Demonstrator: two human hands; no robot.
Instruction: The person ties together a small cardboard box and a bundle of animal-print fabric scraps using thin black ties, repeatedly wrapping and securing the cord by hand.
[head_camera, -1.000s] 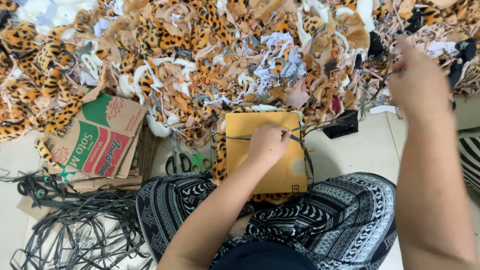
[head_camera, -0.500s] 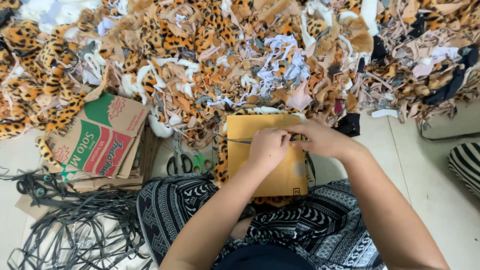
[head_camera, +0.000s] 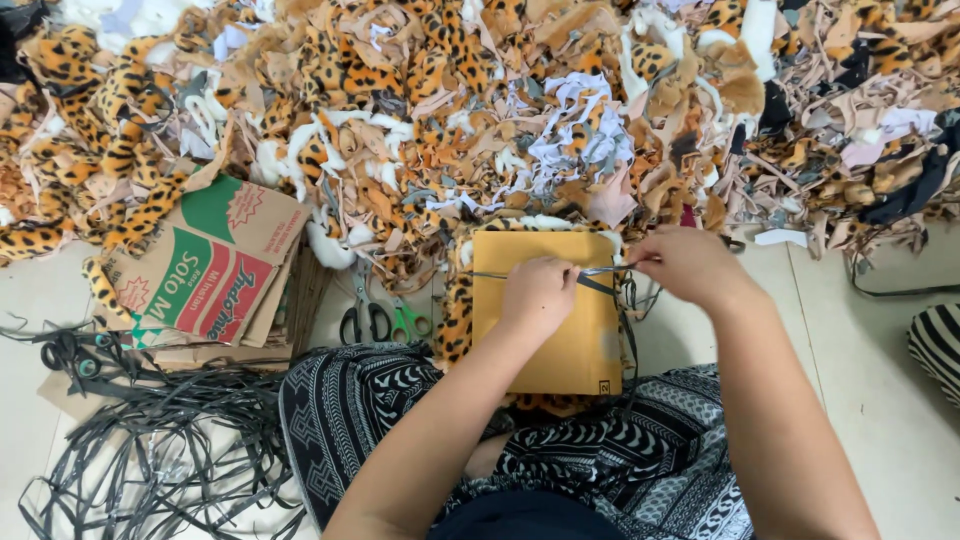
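A: The left hand rests curled on the yellow-brown card, its fingertips pinching a thin dark strip against the card's upper part. The right hand sits just off the card's upper right corner, thumb and fingers closed on the same strip.

B: So both hands grip 1 strip. Which way does it run?

A: Its long axis lies nearly level across the card's top, from the left edge, under the left hand, out to the right hand. A further length bends down along the card's right edge (where it ends I cannot tell).

B: And the card itself?

A: Flat on the person's lap, over black-and-white patterned trousers, long side pointing away from the body.

B: What crowds it?

A: Beyond the card's far edge, a big heap of fabric scraps in leopard print, tan, white and black, touching that edge. Just left of the card, 2 pairs of scissors on the floor, one black-handled, one green-handled. Further left, a flattened printed carton in red and green. Down and left of the card, well apart, a tangle of dark strips on the pale floor.

B: Anything blocking the hands?

A: No; only the left forearm crosses the card's lower half.
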